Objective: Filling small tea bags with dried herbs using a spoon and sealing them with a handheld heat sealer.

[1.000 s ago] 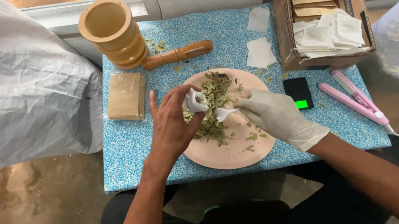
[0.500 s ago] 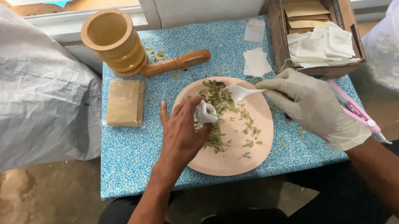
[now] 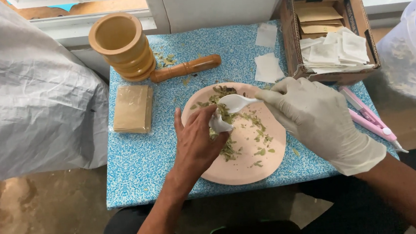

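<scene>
A pink plate (image 3: pixel 251 165) with crushed dried green leaves (image 3: pixel 230 150) sits on a small blue speckled table (image 3: pixel 142 162). My bare left hand (image 3: pixel 195 145) rests over the plate's left side and pinches a small white paper pouch (image 3: pixel 217 123). My right hand (image 3: pixel 317 116), in a pale glove, holds a white plastic spoon (image 3: pixel 236 102) whose bowl hovers just above the pouch and the leaves.
A wooden mortar (image 3: pixel 122 47) and pestle (image 3: pixel 186 68) stand at the table's back left, a tan flat packet (image 3: pixel 132 109) beside them. A cardboard box (image 3: pixel 327 28) of white pouches sits back right, loose pouches (image 3: pixel 268 67) near it, pink cutters (image 3: pixel 369 119), and a translucent tub (image 3: pixel 413 51) at right.
My right hand swung the spoon out toward the plate's upper right, then brought it back left above the pouch. My left hand stayed on the plate holding the pouch.
</scene>
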